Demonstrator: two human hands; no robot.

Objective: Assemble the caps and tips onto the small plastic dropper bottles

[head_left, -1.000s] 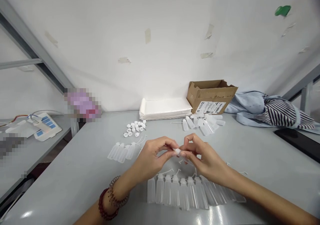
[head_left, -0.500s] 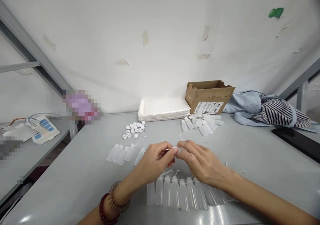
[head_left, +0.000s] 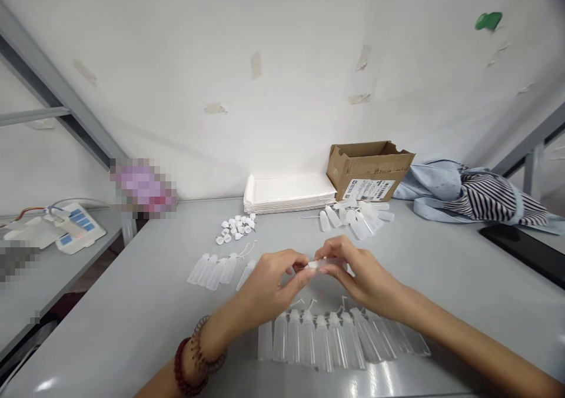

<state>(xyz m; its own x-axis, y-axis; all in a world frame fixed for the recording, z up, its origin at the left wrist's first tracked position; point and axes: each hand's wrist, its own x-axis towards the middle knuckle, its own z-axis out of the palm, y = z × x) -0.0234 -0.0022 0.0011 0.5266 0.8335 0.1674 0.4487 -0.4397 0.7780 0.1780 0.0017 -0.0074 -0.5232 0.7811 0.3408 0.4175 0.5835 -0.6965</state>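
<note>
A small translucent plastic squeeze bottle (head_left: 330, 261) lies sideways between my hands, above the table. The fingers of my right hand (head_left: 359, 268) are closed around its body. With thumb and fingertips, my left hand (head_left: 276, 277) pinches its white neck end; whether a cap is there is hidden by the fingers. Below my hands, a row of similar bottles (head_left: 308, 338) lies side by side, several with thin bent strips at the neck. More bottles (head_left: 215, 273) lie to the left, one partly behind my left hand. White caps (head_left: 238, 228) form a loose pile beyond them.
At the back stand a stack of white padded envelopes (head_left: 289, 192) and an open cardboard box (head_left: 371, 171). Loose bottles (head_left: 359, 218) lie before the box. To the right are a striped and blue cloth bundle (head_left: 485, 195) and a black phone (head_left: 525, 248).
My right hand has turned and lifted slightly to the right, so the bottle's body shows more between the fingers. One cap at the pile's near edge is gone or has shifted. My left hand barely moved.
</note>
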